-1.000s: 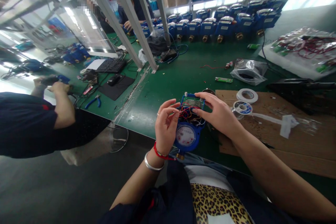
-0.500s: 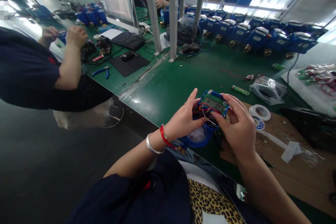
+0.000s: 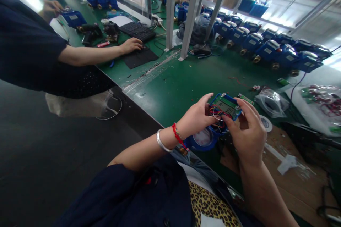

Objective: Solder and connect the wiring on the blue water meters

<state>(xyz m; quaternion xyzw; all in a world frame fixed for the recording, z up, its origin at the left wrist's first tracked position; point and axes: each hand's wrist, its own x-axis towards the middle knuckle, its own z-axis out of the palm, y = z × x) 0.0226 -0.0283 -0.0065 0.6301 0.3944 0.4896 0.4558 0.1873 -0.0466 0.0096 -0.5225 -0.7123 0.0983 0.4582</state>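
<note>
Between my two hands is a blue-edged circuit board with a small LCD display (image 3: 224,107), tilted up toward me. Its left edge is gripped by my left hand (image 3: 195,115), its right edge by my right hand (image 3: 246,127). Thin red, black and white wires (image 3: 220,113) are bunched along the near side of the board, where both thumbs press. Just below sits a blue water meter (image 3: 204,140) with a round dial and a brass end, at the bench edge. Part of the meter is hidden behind my left hand and wrist.
Rows of blue meters (image 3: 269,49) stand at the back right. A roll of white tape (image 3: 265,123), a plastic bag (image 3: 271,101) and cardboard (image 3: 290,184) lie to the right. Metal posts (image 3: 189,17) rise ahead. On the left, a co-worker's hand (image 3: 131,45) rests on a mouse.
My hands and the display board appear slightly further right as the view shifts; my grip looks the same. The co-worker's near hand has moved from the raised position to the mouse.
</note>
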